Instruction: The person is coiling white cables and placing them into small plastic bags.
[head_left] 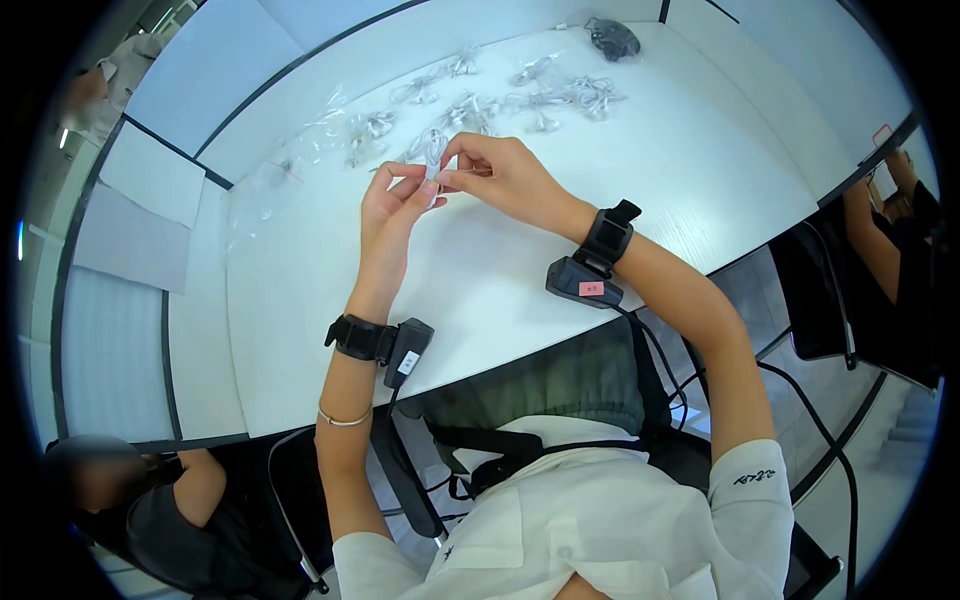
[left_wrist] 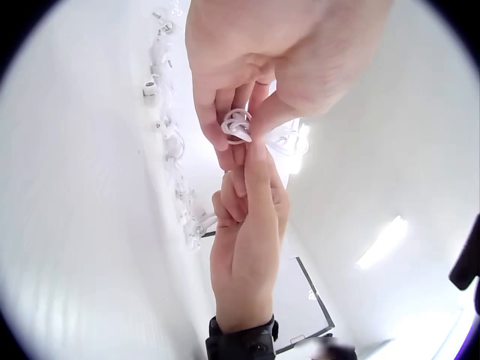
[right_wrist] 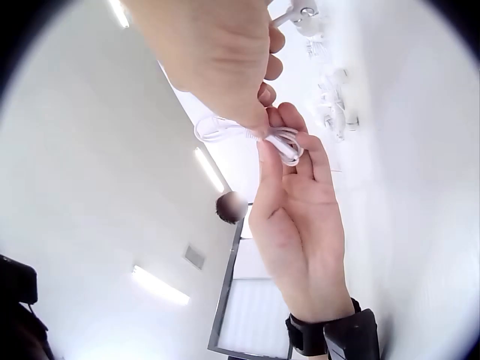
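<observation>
Fingers of the left hand are drawn in narrowly, holding a coiled white cable; those of the right hand pinch the same coil just beside, the fingertips of both hands close together. This coil is held above the table, on whose far part lie more bundled white cables. Clear plastic lies near the table's left side; whether it contains anything is unclear.

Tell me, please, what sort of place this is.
Probably a shared workroom: a white table bears bundled white cables, pale black-edged partition panels stand behind it, and a person in dark clothing is nearby.
</observation>
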